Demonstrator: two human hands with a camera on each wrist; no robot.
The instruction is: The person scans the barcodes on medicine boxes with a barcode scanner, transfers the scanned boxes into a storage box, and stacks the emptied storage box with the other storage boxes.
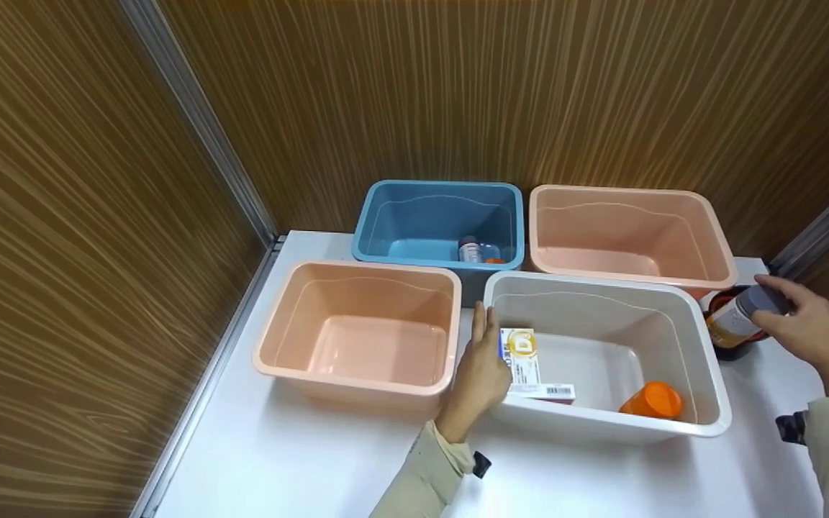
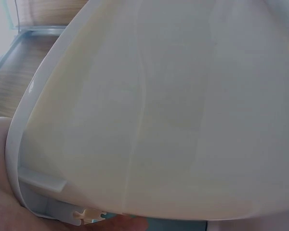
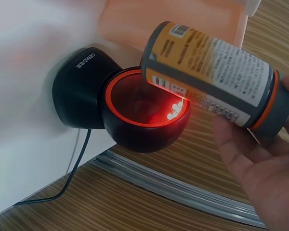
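Note:
My right hand (image 1: 814, 324) grips a supplement bottle (image 1: 732, 322) by its dark grey cap end. The bottle is tilted, with a white and orange label, and its base overlaps the orange-ringed opening of a black barcode scanner (image 3: 147, 132), as the right wrist view shows. Red light glows there and falls on the label. My left hand (image 1: 483, 370) rests along the left end of the white bin (image 1: 601, 426), fingers straight against its outer side. Inside that bin are a white and yellow box (image 1: 522, 360), a flatter box (image 1: 557, 393) and an orange bottle (image 1: 655, 401).
A blue bin (image 1: 378, 216) at the back holds a small bottle (image 1: 469, 250) and something orange. Pink bins stand at left (image 1: 357, 390) and back right (image 1: 623, 198). The scanner's cable (image 3: 77, 166) runs off the white table (image 1: 242, 460). Wood-grain panels enclose the back and sides.

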